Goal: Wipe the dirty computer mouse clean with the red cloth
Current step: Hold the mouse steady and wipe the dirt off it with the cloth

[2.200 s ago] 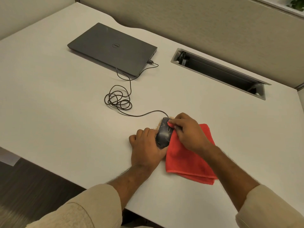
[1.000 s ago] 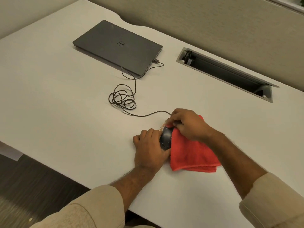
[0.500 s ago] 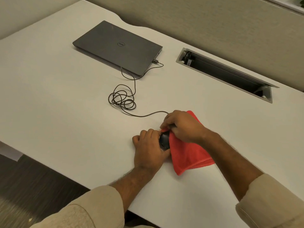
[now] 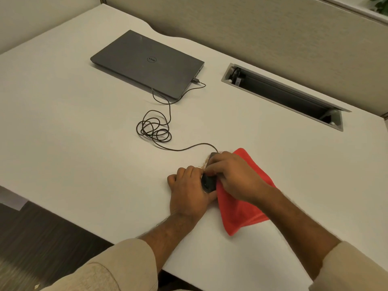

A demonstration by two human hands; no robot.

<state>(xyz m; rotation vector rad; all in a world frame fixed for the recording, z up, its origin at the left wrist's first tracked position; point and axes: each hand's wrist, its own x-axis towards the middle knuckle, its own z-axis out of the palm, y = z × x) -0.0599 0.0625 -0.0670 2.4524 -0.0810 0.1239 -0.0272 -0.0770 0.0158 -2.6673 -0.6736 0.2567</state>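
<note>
The black wired computer mouse (image 4: 208,182) lies on the white desk, mostly hidden between my hands. My left hand (image 4: 189,189) grips its left side and holds it down. My right hand (image 4: 233,175) presses the red cloth (image 4: 243,211) over the mouse's top and right side, fingers curled across its front. The cloth spreads out on the desk under my right wrist. Brownish crumbs of dirt (image 4: 205,161) lie on the desk by the mouse's front left.
The mouse cable (image 4: 155,131) runs in a loose coil to a closed grey laptop (image 4: 147,61) at the back. A recessed cable tray (image 4: 281,95) is set in the desk at the back right. The desk's front edge (image 4: 79,224) drops to dark floor at left.
My right hand has slid leftward over the mouse with the cloth, covering more of it. The cloth's far corner now spreads out beyond my hand. My left hand stays put.
</note>
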